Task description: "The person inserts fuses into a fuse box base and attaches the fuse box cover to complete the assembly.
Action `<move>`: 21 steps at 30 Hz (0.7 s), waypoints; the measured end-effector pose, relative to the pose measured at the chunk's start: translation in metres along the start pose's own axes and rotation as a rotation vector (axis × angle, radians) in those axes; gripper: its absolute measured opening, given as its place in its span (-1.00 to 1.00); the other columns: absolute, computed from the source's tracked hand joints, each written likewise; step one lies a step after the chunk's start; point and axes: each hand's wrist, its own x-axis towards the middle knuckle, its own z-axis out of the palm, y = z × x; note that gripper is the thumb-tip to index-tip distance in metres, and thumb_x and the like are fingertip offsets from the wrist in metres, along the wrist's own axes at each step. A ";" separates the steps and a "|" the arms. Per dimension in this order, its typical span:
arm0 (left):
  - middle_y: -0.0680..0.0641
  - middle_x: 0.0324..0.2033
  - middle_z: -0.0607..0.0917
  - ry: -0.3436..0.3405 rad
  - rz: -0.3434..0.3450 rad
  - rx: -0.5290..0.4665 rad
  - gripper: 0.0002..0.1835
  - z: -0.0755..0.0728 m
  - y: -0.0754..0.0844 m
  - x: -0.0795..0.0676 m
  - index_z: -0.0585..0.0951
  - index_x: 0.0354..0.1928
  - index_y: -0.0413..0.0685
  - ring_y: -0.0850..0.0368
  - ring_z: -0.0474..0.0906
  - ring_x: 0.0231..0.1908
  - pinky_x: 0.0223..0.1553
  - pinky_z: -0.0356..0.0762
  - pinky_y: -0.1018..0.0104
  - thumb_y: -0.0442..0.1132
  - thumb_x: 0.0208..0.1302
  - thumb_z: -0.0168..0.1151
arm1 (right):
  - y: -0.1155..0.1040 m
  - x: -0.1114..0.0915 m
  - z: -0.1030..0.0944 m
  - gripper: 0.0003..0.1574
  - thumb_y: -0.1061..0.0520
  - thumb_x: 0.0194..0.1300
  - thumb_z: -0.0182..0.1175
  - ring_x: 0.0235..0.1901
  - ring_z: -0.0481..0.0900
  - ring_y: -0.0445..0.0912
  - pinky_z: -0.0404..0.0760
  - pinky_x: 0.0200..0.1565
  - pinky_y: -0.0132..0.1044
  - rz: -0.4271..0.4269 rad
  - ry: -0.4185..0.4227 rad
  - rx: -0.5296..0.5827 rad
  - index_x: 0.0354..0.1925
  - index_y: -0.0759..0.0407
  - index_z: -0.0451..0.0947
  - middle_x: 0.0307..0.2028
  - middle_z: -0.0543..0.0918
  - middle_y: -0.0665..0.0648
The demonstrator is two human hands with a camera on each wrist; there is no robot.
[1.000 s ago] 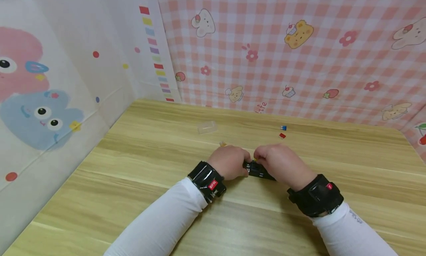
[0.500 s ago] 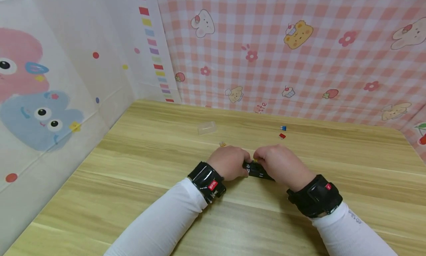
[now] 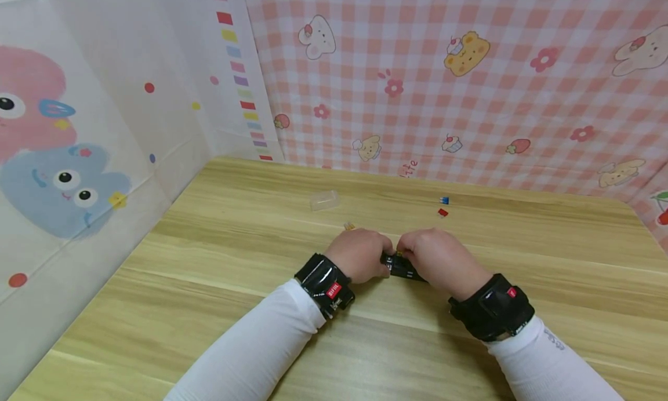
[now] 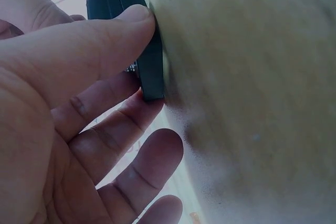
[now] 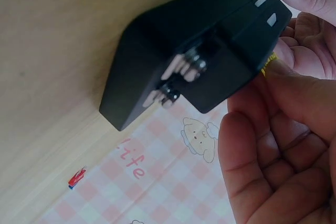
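A black fuse box (image 3: 402,268) with metal terminals at its end lies on the table between the hands. My left hand (image 3: 361,255) holds its left end, thumb on the near side and fingertips opposite in the left wrist view. At the top of the box, my right hand (image 3: 442,259) pinches a small yellow blade fuse (image 5: 270,62) between thumb and index finger. Fingers hide most of that fuse, so how deep it sits in the box cannot be seen. The bare end of the box (image 5: 126,82) faces the right wrist camera.
Behind the left hand lies an amber blade fuse (image 3: 349,226). A clear plastic cover (image 3: 325,201) is farther back. Blue (image 3: 444,200) and red (image 3: 443,213) blade fuses lie behind the right hand. A pink checked cloth (image 3: 355,99) hangs along the table's back edge.
My right hand has shifted very slightly left, still pinching the yellow blade fuse at the box. The left hand and the loose fuses stay put.
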 end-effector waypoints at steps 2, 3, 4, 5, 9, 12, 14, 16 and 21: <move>0.25 -0.43 0.59 0.000 -0.001 -0.002 -0.70 0.000 0.000 0.000 0.67 -0.20 0.23 0.27 0.42 -0.45 -0.41 0.38 0.32 0.05 -0.01 0.43 | 0.000 0.000 0.000 -0.85 0.29 0.13 0.29 -0.57 0.37 -0.27 0.50 -0.49 -0.32 -0.001 0.003 -0.003 -0.44 0.04 0.61 -0.54 0.57 -0.10; 0.25 -0.43 0.59 0.001 -0.001 -0.003 -0.70 0.000 0.000 0.000 0.67 -0.19 0.23 0.27 0.42 -0.45 -0.41 0.38 0.32 0.05 -0.01 0.43 | 0.000 0.000 0.000 -0.86 0.29 0.13 0.29 -0.57 0.37 -0.26 0.50 -0.49 -0.32 0.000 0.002 -0.001 -0.44 0.04 0.61 -0.54 0.57 -0.10; 0.24 -0.43 0.59 0.002 -0.001 -0.005 -0.70 0.000 0.000 0.000 0.67 -0.19 0.23 0.27 0.42 -0.45 -0.41 0.38 0.32 0.05 -0.01 0.43 | 0.000 0.000 0.000 -0.86 0.28 0.13 0.29 -0.57 0.37 -0.26 0.50 -0.49 -0.32 0.002 0.001 -0.001 -0.44 0.04 0.61 -0.54 0.57 -0.10; 0.24 -0.43 0.59 0.002 -0.002 -0.007 -0.69 0.000 0.000 0.000 0.67 -0.19 0.23 0.28 0.42 -0.45 -0.41 0.38 0.32 0.05 -0.01 0.43 | 0.000 0.000 -0.001 -0.87 0.28 0.13 0.30 -0.57 0.37 -0.26 0.50 -0.49 -0.32 0.004 -0.002 0.000 -0.44 0.04 0.61 -0.54 0.57 -0.10; 0.25 -0.43 0.59 0.003 -0.002 -0.006 -0.69 0.000 0.000 0.000 0.67 -0.19 0.23 0.27 0.42 -0.45 -0.41 0.38 0.33 0.05 -0.01 0.43 | 0.000 0.000 -0.002 -0.89 0.26 0.13 0.30 -0.57 0.38 -0.24 0.50 -0.49 -0.33 0.010 -0.013 0.008 -0.42 0.05 0.62 -0.54 0.57 -0.10; 0.25 -0.43 0.59 0.001 -0.004 -0.005 -0.69 0.000 0.000 0.000 0.67 -0.18 0.23 0.27 0.42 -0.45 -0.40 0.38 0.32 0.05 -0.01 0.42 | 0.000 0.000 -0.002 -0.89 0.26 0.12 0.30 -0.57 0.38 -0.24 0.50 -0.49 -0.33 0.010 -0.016 0.012 -0.42 0.05 0.62 -0.54 0.57 -0.10; 0.25 -0.43 0.59 -0.001 -0.005 -0.006 -0.69 0.000 0.000 -0.001 0.67 -0.18 0.23 0.27 0.42 -0.44 -0.40 0.38 0.32 0.05 0.00 0.42 | -0.001 0.000 -0.003 -0.89 0.26 0.13 0.30 -0.57 0.38 -0.25 0.50 -0.49 -0.32 0.011 -0.015 0.013 -0.43 0.05 0.62 -0.54 0.57 -0.10; 0.25 -0.44 0.58 -0.003 -0.007 -0.008 -0.70 -0.001 0.000 -0.001 0.67 -0.18 0.23 0.27 0.42 -0.44 -0.40 0.38 0.32 0.05 0.00 0.42 | -0.001 0.000 -0.003 -0.89 0.26 0.13 0.31 -0.58 0.37 -0.24 0.49 -0.50 -0.33 0.014 -0.014 0.013 -0.43 0.04 0.62 -0.55 0.56 -0.10; 0.25 -0.45 0.57 -0.001 -0.009 -0.010 -0.71 -0.001 0.001 -0.001 0.67 -0.20 0.23 0.26 0.42 -0.45 -0.40 0.37 0.32 0.05 0.00 0.42 | -0.001 0.000 -0.002 -0.87 0.26 0.13 0.30 -0.58 0.37 -0.25 0.48 -0.50 -0.33 0.013 -0.008 0.008 -0.44 0.03 0.61 -0.55 0.56 -0.11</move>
